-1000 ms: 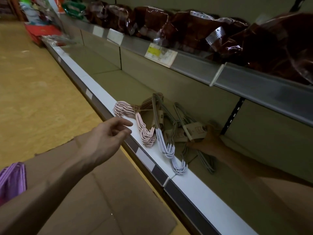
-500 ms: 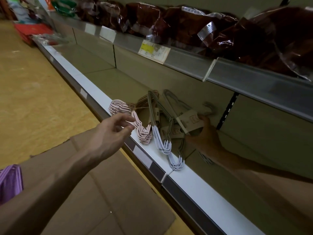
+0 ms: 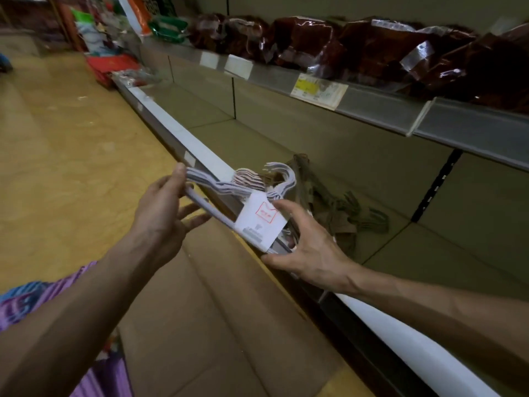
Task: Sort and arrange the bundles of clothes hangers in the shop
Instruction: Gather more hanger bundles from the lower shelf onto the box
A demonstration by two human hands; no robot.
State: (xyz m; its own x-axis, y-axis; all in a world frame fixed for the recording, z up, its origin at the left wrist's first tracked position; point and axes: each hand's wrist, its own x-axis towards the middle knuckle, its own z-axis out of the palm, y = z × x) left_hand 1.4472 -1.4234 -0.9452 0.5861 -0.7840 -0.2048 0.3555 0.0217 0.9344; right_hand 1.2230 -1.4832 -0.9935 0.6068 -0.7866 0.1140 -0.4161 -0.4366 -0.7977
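Note:
A bundle of pale lilac-white hangers [image 3: 220,187] with a white card label is held between both hands above the front edge of the bottom shelf [image 3: 286,150]. My left hand [image 3: 163,213] pinches its left end with thumb on top. My right hand [image 3: 312,247] grips the labelled right end, fingers curled round it. A pink hanger bundle [image 3: 248,179] lies on the shelf just behind. Darker grey-green hanger bundles [image 3: 340,213] lie further in on the shelf, to the right.
A flattened cardboard box [image 3: 217,305] lies on the floor below my hands. Dark red wrapped packs [image 3: 372,50] fill the upper shelf [image 3: 372,110]. Purple hangers [image 3: 97,373] show at the bottom left. A red basket [image 3: 111,65] stands far down the aisle.
The pale bundle has left the shelf and now hangs between both hands at the shelf edge. My right hand came out from the grey bundles; my left hand closed on the bundle's end.

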